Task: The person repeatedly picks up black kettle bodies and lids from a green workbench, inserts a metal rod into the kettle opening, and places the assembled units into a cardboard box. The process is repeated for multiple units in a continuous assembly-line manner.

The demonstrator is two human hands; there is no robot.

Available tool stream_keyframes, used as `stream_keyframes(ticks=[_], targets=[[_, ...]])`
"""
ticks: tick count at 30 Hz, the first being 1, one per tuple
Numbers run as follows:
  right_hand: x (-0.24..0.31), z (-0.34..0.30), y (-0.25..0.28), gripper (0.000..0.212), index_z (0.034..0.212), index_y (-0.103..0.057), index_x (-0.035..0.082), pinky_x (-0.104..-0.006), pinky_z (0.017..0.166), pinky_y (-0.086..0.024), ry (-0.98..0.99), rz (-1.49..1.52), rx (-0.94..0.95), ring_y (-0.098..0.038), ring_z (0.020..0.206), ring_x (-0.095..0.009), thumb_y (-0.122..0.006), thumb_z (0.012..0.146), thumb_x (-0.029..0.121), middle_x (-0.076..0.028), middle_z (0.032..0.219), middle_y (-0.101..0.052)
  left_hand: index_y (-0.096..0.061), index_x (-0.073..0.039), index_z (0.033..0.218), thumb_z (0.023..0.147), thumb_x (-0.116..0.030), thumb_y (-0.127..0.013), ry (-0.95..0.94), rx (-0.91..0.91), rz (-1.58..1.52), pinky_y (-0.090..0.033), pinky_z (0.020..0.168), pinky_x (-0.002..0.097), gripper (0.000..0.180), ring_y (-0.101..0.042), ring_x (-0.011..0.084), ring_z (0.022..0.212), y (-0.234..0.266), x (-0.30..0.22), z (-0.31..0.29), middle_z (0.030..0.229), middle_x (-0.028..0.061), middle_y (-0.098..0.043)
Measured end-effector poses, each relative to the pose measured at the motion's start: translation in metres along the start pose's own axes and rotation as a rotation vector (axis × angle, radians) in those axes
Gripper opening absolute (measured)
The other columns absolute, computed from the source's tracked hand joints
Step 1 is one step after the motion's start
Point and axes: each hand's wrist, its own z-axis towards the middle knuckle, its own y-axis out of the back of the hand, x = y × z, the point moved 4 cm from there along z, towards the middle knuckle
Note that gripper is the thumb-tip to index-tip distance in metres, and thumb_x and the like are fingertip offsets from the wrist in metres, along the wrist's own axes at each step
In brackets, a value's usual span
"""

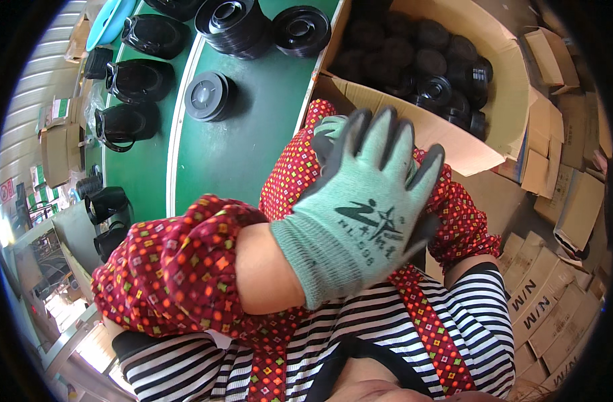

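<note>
My left hand [370, 194], in a green knitted glove with dark grip coating, reaches across my front at mid-view. Its back faces up and its fingers are spread, with nothing seen in them. Behind it shows a small part of my right hand [328, 129], gloved alike. The left hand covers the rest, so its fingers cannot be read and I cannot tell whether the gloves touch. My right forearm, in a red patterned sleeve [462, 218], passes behind the left hand. Nearest beyond the hands is the flap of a cardboard box [413, 124].
The box holds many round black parts [435, 90]. On the green work surface [232, 161] stand a short stack of black discs [208, 97], taller stacks of black rings [232, 27] and several black jugs [140, 80]. Flattened cartons [547, 301] lie at right.
</note>
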Motion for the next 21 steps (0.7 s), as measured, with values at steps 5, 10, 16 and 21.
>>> stream_keyframes(ticks=[5,10,16,21], targets=[[-0.016,0.0,-0.046,0.034,0.121,-0.07,0.006,-0.0502,0.094,-0.044,0.052,-0.125,-0.104,-0.064,0.106,-0.036,-0.063,0.098,0.029,-0.014,0.115,-0.07,-0.036,0.002,0.161,0.097,-0.038,-0.069,0.099,0.077,0.024,-0.036,0.119,0.0633,0.082,-0.042,0.0565,0.143,0.003,0.041,-0.014,0.152,0.0391,-0.043],[0.025,0.003,-0.028,0.025,0.109,-0.074,0.008,-0.049,0.092,-0.044,-0.127,-0.276,-0.149,-0.064,0.1,-0.033,-0.064,0.096,0.027,-0.011,0.098,-0.069,-0.031,0.005,0.162,0.1,-0.036,-0.07,0.23,0.155,-0.103,-0.055,0.102,0.0484,0.084,-0.059,0.0486,0.129,0.001,0.079,-0.043,0.144,0.0339,-0.053],[0.06,0.0,-0.001,0.047,0.124,-0.071,0.009,-0.0481,0.084,-0.044,-0.252,-0.498,0.077,-0.06,0.094,-0.03,-0.074,0.088,0.039,-0.011,0.098,-0.061,-0.032,-0.003,0.164,0.085,-0.029,-0.082,0.118,0.337,-0.242,-0.059,0.087,0.0461,0.097,-0.073,0.0402,0.098,-0.027,0.123,-0.041,0.114,0.0231,-0.071],[0.073,-0.004,0.011,0.055,0.134,-0.069,0.008,-0.0462,0.078,-0.05,-0.354,-0.649,0.171,-0.064,0.09,-0.031,-0.076,0.088,0.037,-0.013,0.101,-0.064,-0.055,-0.002,0.149,0.092,-0.051,-0.077,-0.131,0.262,-0.353,-0.061,0.081,0.0466,0.079,-0.075,0.0415,0.092,-0.058,0.147,-0.023,0.108,0.0214,-0.075]])
